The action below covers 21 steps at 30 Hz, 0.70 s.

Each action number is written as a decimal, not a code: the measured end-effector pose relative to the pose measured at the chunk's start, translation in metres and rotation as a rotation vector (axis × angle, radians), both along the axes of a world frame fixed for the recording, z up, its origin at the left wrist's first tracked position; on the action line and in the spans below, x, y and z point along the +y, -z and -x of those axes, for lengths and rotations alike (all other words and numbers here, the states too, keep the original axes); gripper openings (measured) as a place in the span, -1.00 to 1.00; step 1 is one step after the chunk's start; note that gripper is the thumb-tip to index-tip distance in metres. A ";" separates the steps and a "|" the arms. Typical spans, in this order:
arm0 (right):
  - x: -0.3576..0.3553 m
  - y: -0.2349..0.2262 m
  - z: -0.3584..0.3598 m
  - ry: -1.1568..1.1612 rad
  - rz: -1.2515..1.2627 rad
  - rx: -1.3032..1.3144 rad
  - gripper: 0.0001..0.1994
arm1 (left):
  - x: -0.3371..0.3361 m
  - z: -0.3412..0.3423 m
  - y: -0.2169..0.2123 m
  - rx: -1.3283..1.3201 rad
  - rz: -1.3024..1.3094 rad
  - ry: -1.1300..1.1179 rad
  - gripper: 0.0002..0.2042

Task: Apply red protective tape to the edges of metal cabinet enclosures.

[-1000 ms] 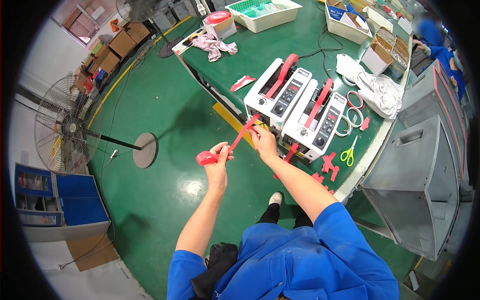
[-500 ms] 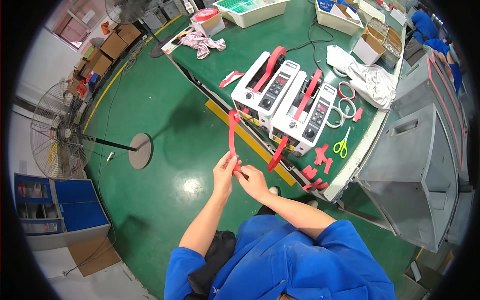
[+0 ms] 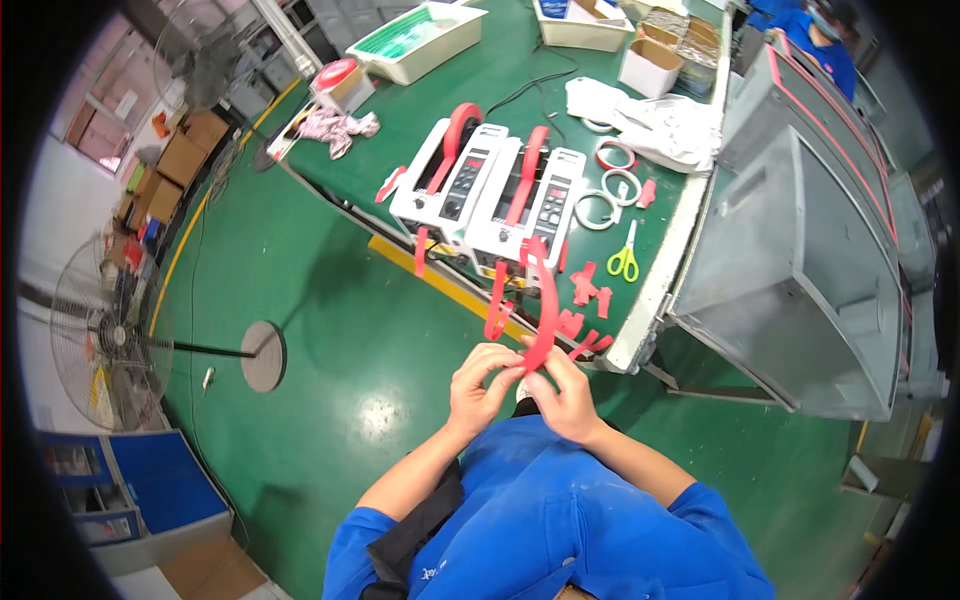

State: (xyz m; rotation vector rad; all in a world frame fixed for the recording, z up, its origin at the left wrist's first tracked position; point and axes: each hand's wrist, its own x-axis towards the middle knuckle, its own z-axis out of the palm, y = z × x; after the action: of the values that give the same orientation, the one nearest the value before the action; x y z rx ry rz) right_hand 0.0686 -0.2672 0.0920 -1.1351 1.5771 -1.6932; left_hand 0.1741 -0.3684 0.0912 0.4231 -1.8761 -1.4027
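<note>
Head view, from where I stand: the long, curved ribbon of red tape (image 3: 546, 318) rises from the person's hands, in front of the near edge of the green-topped workbench (image 3: 425, 105). The left hand (image 3: 484, 388) has thumb and fingertips together on its lower end, and the right hand (image 3: 566, 397) pinches it just beside. The ribbon's far end overlaps the right-hand white box-shaped tape dispenser (image 3: 550, 212); whether they touch, I can't tell. To handle it well, I'd say, pinch lightly by the edges, hold the ribbon taut, and let no sticky face fold onto itself.

A narrow red looped strip (image 3: 497, 300) hangs from that dispenser over the near edge, close to the ribbon, and seems the likeliest thing to snag. Another white dispenser (image 3: 460, 190) stands left of it along that edge. Cut red tape scraps (image 3: 584, 286) lie toward the near right corner, where a trailing end might catch. Scissors with yellow-green handles (image 3: 623, 262) lie beyond them, by the right edge. Outside that edge, a bulky grey casing (image 3: 775, 270) crowds the right side.
</note>
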 end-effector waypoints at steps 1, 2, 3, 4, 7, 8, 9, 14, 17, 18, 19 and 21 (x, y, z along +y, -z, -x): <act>0.014 -0.002 0.005 -0.075 0.000 -0.405 -0.69 | 0.006 0.006 -0.005 0.008 0.025 0.074 -0.87; 0.028 0.001 0.012 -0.112 0.136 -0.650 -0.67 | 0.015 0.012 -0.011 0.006 -0.048 0.121 -0.87; 0.040 -0.015 0.017 -0.097 0.281 -0.845 -0.70 | 0.028 0.019 -0.014 0.002 -0.128 0.176 -0.87; 0.055 -0.013 0.019 -0.066 0.300 -0.805 -0.72 | 0.041 0.025 -0.018 -0.005 -0.208 0.235 -0.87; 0.107 -0.011 0.031 0.175 0.189 -0.792 -0.80 | 0.085 0.043 -0.024 -0.053 -0.358 0.392 -0.84; 0.123 -0.014 0.034 0.291 0.266 -0.763 -0.81 | 0.103 0.049 -0.030 -0.137 -0.551 0.426 -0.80; 0.140 -0.020 0.040 0.398 0.347 -0.735 -0.82 | 0.118 0.054 -0.038 -0.217 -0.553 0.515 -0.79; 0.282 -0.033 0.107 0.767 0.615 -0.669 -0.75 | 0.164 0.068 -0.080 -0.496 -0.160 0.883 -0.80; 0.407 -0.035 0.141 1.114 0.582 -0.563 -0.72 | 0.174 0.070 -0.081 -0.531 0.180 0.999 -0.81; 0.453 -0.035 0.150 1.229 0.609 -0.472 -0.72 | 0.176 0.069 -0.080 -0.533 0.248 0.972 -0.81; 0.499 -0.030 0.159 1.226 0.625 -0.358 -0.75 | 0.176 0.067 -0.080 -0.522 0.380 0.965 -0.81; 0.550 -0.045 0.165 1.531 0.692 -0.496 -0.80 | 0.182 0.066 -0.075 -0.492 0.270 0.985 -0.83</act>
State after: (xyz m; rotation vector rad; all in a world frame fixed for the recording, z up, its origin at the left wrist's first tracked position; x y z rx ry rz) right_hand -0.0966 0.2830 0.1373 0.6620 1.5318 -3.2329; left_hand 0.1083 -0.1863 0.1666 -0.4078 -2.8401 -1.6781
